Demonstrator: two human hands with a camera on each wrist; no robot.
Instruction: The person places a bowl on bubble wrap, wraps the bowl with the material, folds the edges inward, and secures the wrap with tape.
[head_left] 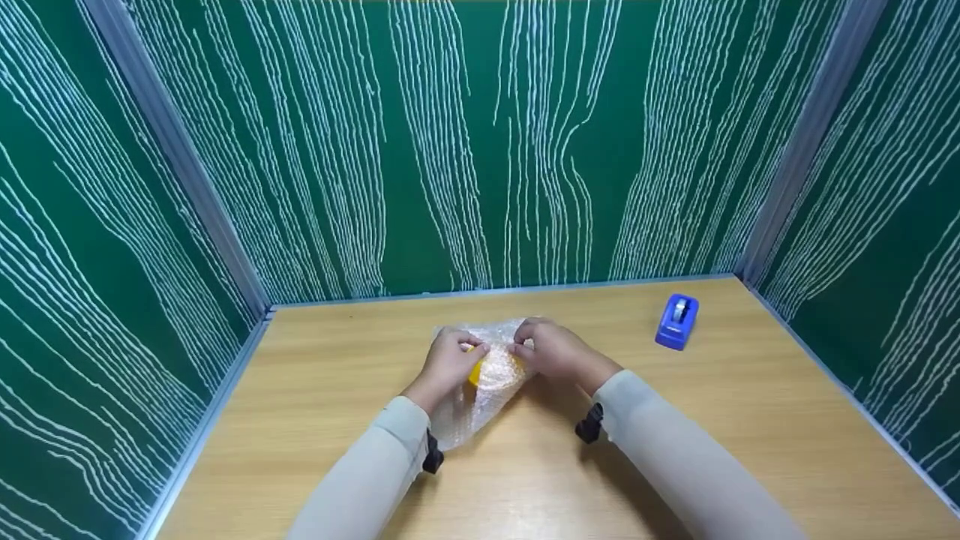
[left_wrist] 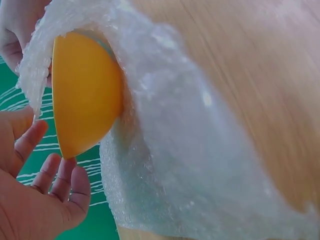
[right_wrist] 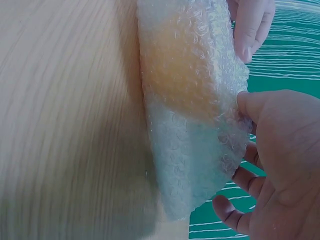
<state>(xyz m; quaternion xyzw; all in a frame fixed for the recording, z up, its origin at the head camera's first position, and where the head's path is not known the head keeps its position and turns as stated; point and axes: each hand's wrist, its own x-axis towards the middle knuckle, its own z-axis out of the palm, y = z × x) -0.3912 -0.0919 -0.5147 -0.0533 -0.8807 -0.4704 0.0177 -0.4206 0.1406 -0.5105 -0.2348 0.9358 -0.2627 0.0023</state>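
Note:
A yellow bowl (left_wrist: 86, 95), rounded on the outside, lies inside a loose fold of clear bubble wrap (head_left: 466, 420) near the middle of the table. In the left wrist view its side shows through the open end of the wrap. My left hand (head_left: 448, 360) pinches the edge of the wrap between thumb and forefinger, with other fingertips right at the bowl's rim. On the opposite side my right hand (head_left: 556, 351) pinches the wrap's edge. In the right wrist view the bowl appears as a yellow patch behind the bubble wrap (right_wrist: 185, 150).
A blue tape dispenser (head_left: 677, 322) stands at the back right of the wooden table (head_left: 322, 390). Green panels (head_left: 517, 150) with white wavy lines rise along the back and both sides, joined by grey posts. Black wrist mounts hang below both sleeves.

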